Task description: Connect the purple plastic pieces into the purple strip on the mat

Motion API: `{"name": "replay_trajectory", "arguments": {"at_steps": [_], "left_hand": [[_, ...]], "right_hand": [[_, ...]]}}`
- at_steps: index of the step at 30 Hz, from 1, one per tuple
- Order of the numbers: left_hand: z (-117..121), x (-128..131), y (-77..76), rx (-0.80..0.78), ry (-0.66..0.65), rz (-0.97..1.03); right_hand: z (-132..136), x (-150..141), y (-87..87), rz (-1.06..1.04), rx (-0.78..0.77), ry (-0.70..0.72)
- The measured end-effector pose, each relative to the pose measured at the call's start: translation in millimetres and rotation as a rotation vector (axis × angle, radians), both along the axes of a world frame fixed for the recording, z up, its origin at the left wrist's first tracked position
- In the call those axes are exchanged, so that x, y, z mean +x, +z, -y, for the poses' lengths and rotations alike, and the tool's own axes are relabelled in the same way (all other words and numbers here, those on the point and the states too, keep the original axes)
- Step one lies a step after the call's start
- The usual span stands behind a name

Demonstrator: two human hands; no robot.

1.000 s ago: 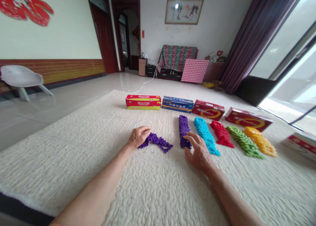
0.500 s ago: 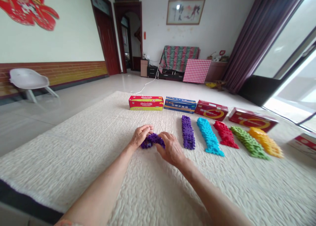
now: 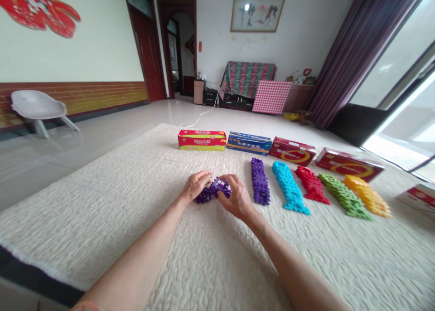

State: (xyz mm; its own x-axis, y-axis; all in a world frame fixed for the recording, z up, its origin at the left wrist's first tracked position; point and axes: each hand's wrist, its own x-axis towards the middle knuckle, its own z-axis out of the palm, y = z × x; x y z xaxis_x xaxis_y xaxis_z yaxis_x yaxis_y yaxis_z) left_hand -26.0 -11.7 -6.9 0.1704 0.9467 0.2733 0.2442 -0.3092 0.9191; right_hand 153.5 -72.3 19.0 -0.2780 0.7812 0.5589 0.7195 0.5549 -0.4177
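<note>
Curled over from both sides, my left hand and my right hand are half closed on a bunched purple plastic link strip, pressing in on it from either end. Neither hand makes a tight fist. From this head view I cannot tell whether the strip is lifted or resting on the quilted cream rug. It sits between my hands, folded on itself, and it is the only strip I see bunched up.

To the right of the bunch, five strips lie flat on the rug, side by side and not touching my hands: a second purple strip, then a cyan strip, a red strip, a green strip and an orange strip. The second purple strip is the nearest to my right hand.

Beyond the bunch, along the rug's far side, stand a red box, a blue box and two more red boxes. Farther past it, on the tiled floor, a checked board stands before a covered sofa.
</note>
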Motion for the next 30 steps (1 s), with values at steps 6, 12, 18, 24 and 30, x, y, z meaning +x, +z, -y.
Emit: {"name": "replay_trajectory", "arguments": {"at_steps": [6, 12, 18, 24, 30], "left_hand": [[13, 24, 27.9, 0.354, -0.099, -0.642], [31, 44, 21.4, 0.51, -0.274, -0.885], [29, 40, 10.4, 0.538, -0.312, -0.865], [28, 43, 13.2, 0.569, -0.291, -0.844], [23, 40, 13.7, 0.592, -0.214, -0.782]], "right_hand": [[26, 71, -7.6, 0.022, 0.14, 0.011], [42, 129, -20.0, 0.113, 0.155, -0.112], [42, 129, -16.0, 0.171, 0.115, -0.099], [39, 126, -15.8, 0.204, 0.095, -0.075], [43, 119, -10.6, 0.209, 0.141, 0.023]]}}
